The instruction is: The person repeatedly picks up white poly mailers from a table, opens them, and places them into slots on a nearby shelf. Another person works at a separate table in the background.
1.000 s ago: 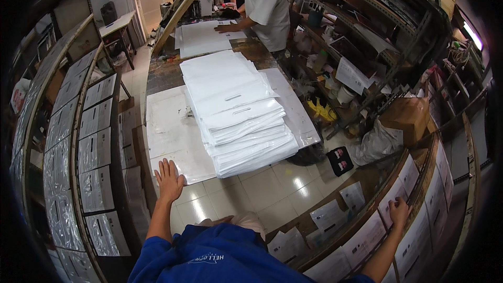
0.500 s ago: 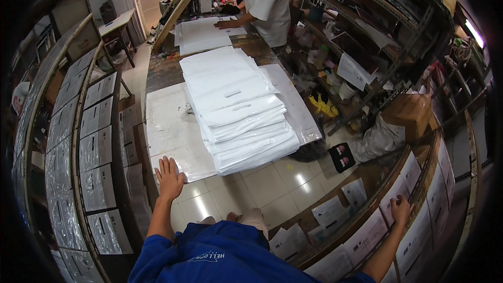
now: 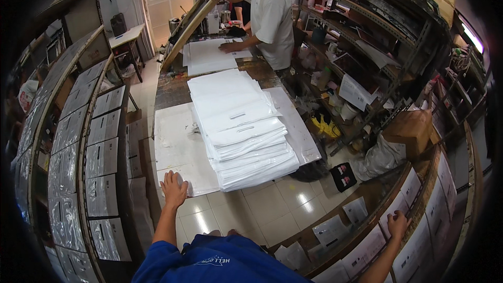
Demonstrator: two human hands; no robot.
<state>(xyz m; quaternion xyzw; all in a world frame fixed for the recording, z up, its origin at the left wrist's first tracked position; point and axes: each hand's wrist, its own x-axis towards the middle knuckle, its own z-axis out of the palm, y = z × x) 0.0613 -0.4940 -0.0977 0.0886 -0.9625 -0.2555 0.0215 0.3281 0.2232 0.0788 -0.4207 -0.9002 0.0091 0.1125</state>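
Note:
My left hand [image 3: 174, 189] lies with fingers spread on the near left corner of a white board [image 3: 173, 131] on the worktable. A thick, uneven pile of white plastic bags [image 3: 238, 126] with slot handles covers the middle of this board. Far to the right, my right hand [image 3: 399, 224] is at a wooden rack [image 3: 423, 191] with printed sheets or bags laid along it. Its fingers are loosely bent, thumb apart from them, and I see nothing held. Whether it touches the rack is unclear.
Across the table a person in a white shirt [image 3: 272, 15] holds up a framed screen [image 3: 191, 31], other hand on white sheets [image 3: 209, 57]. Left stand racks of printed bags [image 3: 102, 160]. Right are cluttered shelves [image 3: 361, 31], a cardboard box [image 3: 408, 128] and a black item [image 3: 343, 176] on the floor.
My view has tilted up slightly, so the scene sits lower. Both my hands keep nearly their places. The person opposite still holds the tilted frame, with a hand on the sheets.

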